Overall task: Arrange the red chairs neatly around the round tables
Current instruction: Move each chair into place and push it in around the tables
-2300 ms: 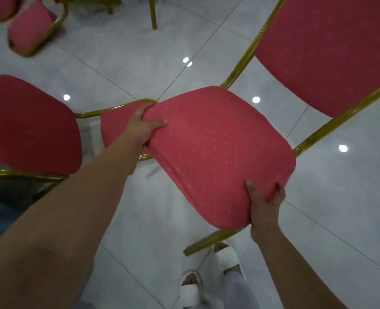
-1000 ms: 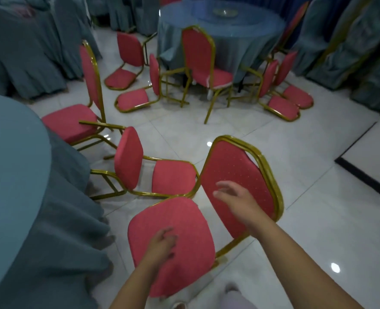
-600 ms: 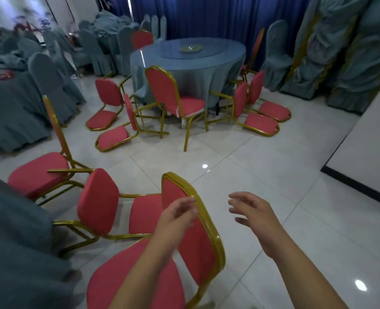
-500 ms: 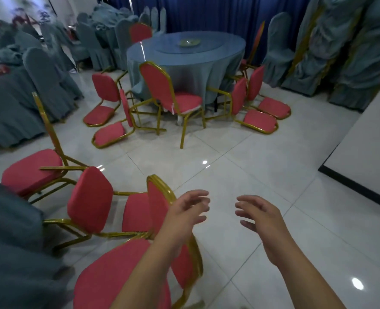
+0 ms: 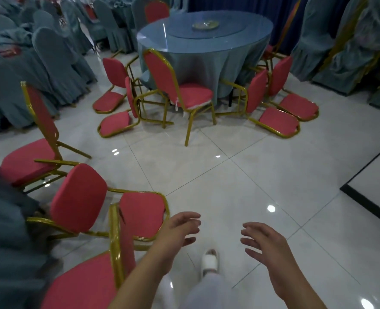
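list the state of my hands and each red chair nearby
left hand, open, empty
right hand, open, empty
nearest chair, upright
chair beside it, lying on its back
left chair, upright
chair at far table, upright
four chairs around it, tipped over on floor

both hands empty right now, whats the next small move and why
Probably reach the left hand down to the gold frame of the tipped chair just beside it and stand it up. Both that hand and the right hand are open and empty, and this chair lies on its back by the near table, next to the upright chair.
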Available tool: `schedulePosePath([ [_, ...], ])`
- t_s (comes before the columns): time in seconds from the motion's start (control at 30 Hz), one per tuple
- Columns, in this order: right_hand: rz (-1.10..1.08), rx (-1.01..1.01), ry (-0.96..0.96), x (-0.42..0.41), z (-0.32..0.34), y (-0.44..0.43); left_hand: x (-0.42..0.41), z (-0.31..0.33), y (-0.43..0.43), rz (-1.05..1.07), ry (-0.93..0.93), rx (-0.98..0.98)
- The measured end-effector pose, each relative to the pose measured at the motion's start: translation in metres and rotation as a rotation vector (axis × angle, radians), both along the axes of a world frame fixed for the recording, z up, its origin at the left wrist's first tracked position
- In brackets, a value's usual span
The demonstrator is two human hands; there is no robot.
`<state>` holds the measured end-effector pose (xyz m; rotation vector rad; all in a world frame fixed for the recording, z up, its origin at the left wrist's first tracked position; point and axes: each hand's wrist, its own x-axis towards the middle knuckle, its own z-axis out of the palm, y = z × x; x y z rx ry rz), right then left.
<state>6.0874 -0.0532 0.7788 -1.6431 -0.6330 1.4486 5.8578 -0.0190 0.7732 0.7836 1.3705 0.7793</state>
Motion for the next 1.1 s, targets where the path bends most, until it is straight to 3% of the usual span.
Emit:
schedulePosePath([
  [0.17, 0.029, -0.012, -0.09, 0.008, -0.007, 0.125, 0.005, -0.022, 0.119, 0.084, -0.111, -0.047],
  [0.33, 0.245, 0.007, -0.159, -0.034, 0.015, 0.275, -0.04, -0.028, 0.225, 0.241, -0.177, -0.119],
  [0.5, 0.48, 0.087, -0.138, -0.096, 0.034, 0.383, -0.124, -0.025, 0.294, 0.567, -0.168, -0.078],
  [0.73, 0.774, -0.016, -0.141, -0.207, -0.013, 0.475, -0.193, -0.062, 0.296, 0.959, -0.176, -0.1],
  [1.1, 1.391, -0.25, -0.158, -0.378, -0.104, 0.618, -0.17, -0.132, 0.273, 1.551, -0.159, -0.545],
])
